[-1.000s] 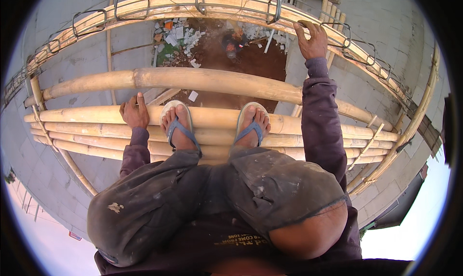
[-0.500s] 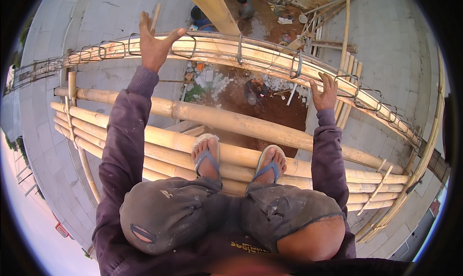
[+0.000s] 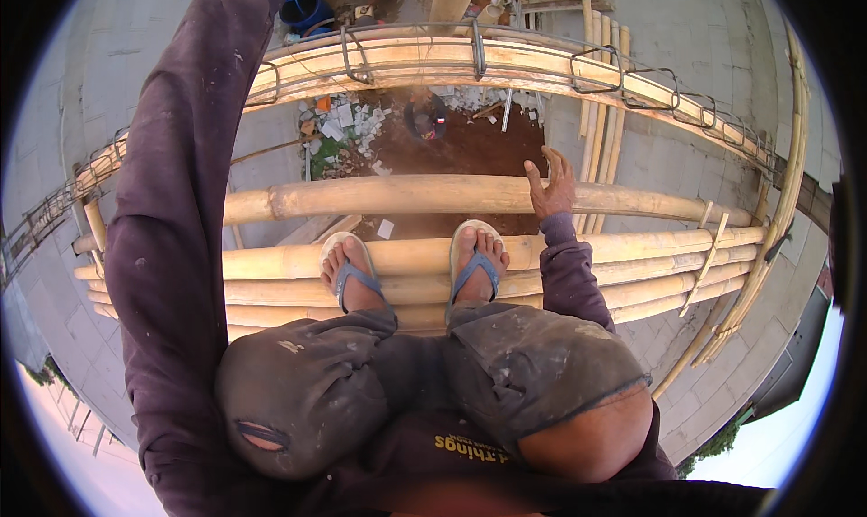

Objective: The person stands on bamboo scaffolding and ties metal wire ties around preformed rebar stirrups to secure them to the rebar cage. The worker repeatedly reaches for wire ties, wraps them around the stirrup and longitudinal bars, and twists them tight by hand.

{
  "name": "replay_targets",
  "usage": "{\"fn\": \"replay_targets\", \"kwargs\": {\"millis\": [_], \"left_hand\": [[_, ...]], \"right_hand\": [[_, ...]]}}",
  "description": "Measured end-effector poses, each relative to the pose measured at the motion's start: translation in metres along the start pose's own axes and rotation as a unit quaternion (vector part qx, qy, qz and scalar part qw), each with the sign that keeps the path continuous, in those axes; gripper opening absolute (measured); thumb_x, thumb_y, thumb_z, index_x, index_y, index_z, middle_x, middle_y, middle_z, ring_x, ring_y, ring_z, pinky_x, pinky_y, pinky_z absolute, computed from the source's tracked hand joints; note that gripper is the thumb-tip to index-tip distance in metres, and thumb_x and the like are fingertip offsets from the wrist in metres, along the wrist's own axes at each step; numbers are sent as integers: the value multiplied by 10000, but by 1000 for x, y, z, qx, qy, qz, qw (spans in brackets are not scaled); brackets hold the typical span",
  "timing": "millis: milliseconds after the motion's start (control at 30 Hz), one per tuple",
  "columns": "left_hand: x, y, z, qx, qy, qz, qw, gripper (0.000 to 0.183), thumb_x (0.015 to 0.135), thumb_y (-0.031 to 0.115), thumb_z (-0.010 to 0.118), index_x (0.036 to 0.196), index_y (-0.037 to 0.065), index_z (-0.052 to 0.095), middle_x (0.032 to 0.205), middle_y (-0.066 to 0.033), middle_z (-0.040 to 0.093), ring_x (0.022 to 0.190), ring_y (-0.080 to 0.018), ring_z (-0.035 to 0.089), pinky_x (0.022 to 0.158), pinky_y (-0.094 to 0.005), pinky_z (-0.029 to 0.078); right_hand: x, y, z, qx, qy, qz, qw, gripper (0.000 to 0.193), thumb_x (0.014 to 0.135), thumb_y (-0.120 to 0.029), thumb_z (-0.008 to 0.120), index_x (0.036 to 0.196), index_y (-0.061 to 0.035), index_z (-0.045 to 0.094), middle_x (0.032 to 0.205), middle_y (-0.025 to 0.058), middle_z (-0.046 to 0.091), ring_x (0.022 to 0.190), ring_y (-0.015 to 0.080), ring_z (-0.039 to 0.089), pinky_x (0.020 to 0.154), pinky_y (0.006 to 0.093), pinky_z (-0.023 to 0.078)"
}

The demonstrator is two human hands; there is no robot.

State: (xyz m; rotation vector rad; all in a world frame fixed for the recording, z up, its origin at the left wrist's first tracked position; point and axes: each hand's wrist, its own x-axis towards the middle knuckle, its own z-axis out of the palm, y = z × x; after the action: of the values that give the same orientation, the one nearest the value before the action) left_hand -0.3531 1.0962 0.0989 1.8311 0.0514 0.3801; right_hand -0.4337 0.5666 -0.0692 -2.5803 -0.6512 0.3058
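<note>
My left arm in a dark purple sleeve (image 3: 185, 156) stretches to the top left, and the hand lies beyond the picture's edge. My right hand (image 3: 554, 190) is open, thumb apart from the fingers, with nothing in it. It hovers over or rests on a thick bamboo pole (image 3: 406, 196); I cannot tell which. Beyond it, a long pale wooden board (image 3: 415, 58) spans the gap, with thin steel bars and bent stirrups (image 3: 479, 49) along it. My feet in blue-strapped flip-flops (image 3: 350, 269) stand on side-by-side bamboo poles (image 3: 406, 257).
Far below lie reddish soil (image 3: 452, 160), white rubble (image 3: 357, 124) and a blue barrel (image 3: 305, 11). A blurred person (image 3: 423, 120) is down there. Grey block walls (image 3: 695, 38) flank the gap. Upright bamboo poles (image 3: 607, 111) and a tied bamboo post (image 3: 795, 156) stand at right.
My left hand has reached up and left out of view. My right hand has moved from near the board back toward the bamboo pole. The view has shifted, with the board now higher.
</note>
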Motion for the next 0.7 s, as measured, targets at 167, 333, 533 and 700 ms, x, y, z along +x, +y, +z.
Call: {"fn": "replay_targets", "kwargs": {"millis": [167, 333, 533, 700], "left_hand": [[31, 14, 98, 42, -156, 52, 985, 1227, 682, 425, 910, 1569, 19, 166, 1549, -257, 336, 1439, -359, 349, 1197, -442, 287], [23, 24, 170, -66, -237, -12, 969, 1066, 793, 472, 823, 1553, 6, 239, 1532, -238, 385, 1410, -337, 398, 1172, -415, 329], [3, 28, 152, -125, -248, -58, 959, 971, 859, 442, 770, 1549, -5, 252, 1499, -237, 434, 1385, -314, 428, 1148, -401, 355], [-22, 24, 120, 95, -204, -75, 972, 885, 854, 489, 740, 1489, -7, 375, 1411, -237, 535, 1310, -355, 513, 1102, -420, 400]], "right_hand": [[29, -21, -13, 62, 67, 20, 996, 739, 826, -434, 789, 1390, -45, 513, 1359, 187, 529, 1237, 345, 518, 1050, 471, 434], [216, -52, -89, 289, 254, -130, 914, 953, 729, -478, 869, 1458, -43, 437, 1372, 235, 492, 1216, 341, 538, 1019, 459, 465], [288, -107, -87, 415, 24, -197, 888, 699, 680, -249, 922, 1261, -28, 602, 1088, 125, 703, 1076, 247, 657, 942, 399, 538], [261, -111, -12, 143, 79, -104, 981, 619, 678, -288, 889, 1189, -54, 628, 1013, 149, 703, 948, 256, 690, 827, 399, 551]]}}
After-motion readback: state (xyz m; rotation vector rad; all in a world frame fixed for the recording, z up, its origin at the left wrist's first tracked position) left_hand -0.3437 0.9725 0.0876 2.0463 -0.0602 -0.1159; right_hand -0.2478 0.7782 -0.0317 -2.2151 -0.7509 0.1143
